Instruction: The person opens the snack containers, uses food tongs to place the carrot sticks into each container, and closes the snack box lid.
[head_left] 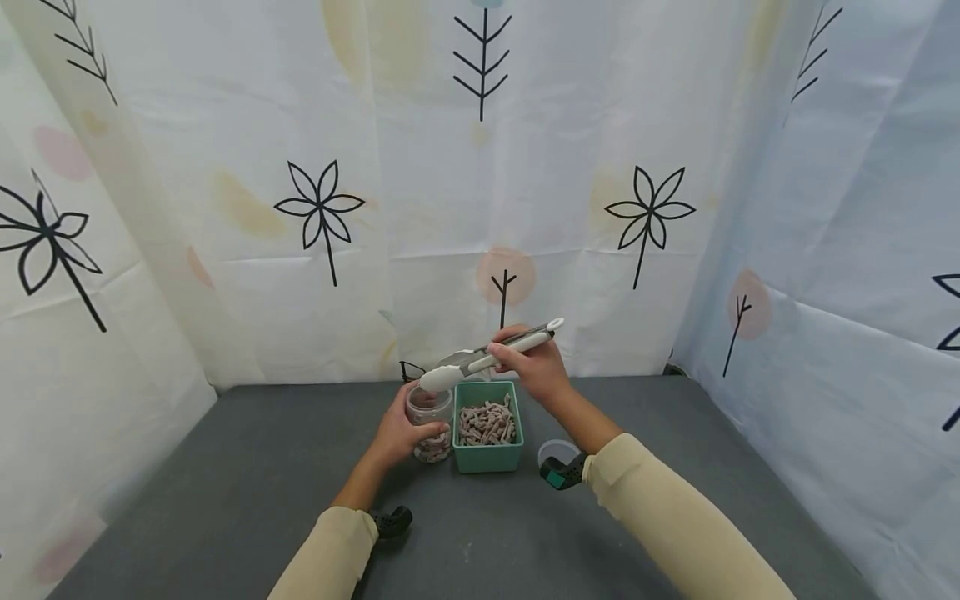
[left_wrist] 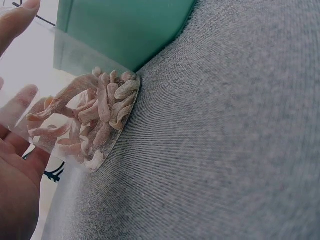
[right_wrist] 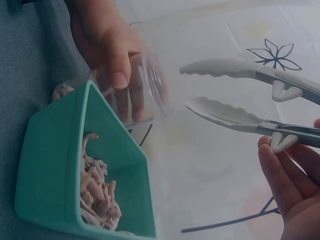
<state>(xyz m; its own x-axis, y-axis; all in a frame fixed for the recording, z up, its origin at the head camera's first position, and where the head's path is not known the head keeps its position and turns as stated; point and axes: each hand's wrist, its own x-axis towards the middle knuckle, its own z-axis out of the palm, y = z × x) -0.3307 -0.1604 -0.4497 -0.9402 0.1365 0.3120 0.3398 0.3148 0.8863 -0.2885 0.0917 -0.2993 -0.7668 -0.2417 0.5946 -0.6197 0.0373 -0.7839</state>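
My left hand [head_left: 400, 431] grips a clear plastic jar [head_left: 430, 408] that stands upright on the table. Pale, dusty dried strips [left_wrist: 95, 110] fill its lower part in the left wrist view. Over the jar, my right hand [head_left: 534, 367] holds white-tipped tongs [head_left: 480, 357]. Their tips stand apart with nothing between them in the right wrist view, near the jar's open mouth [right_wrist: 156, 85]. Right beside the jar is a green rectangular container [head_left: 487, 458] with many more of the strips [head_left: 487, 423] inside.
A translucent round lid [head_left: 557, 452] lies on the dark grey table [head_left: 480, 542], partly hidden by the right wrist strap [head_left: 562, 472]. Patterned white cloth [head_left: 480, 192] hangs behind the table and along both sides.
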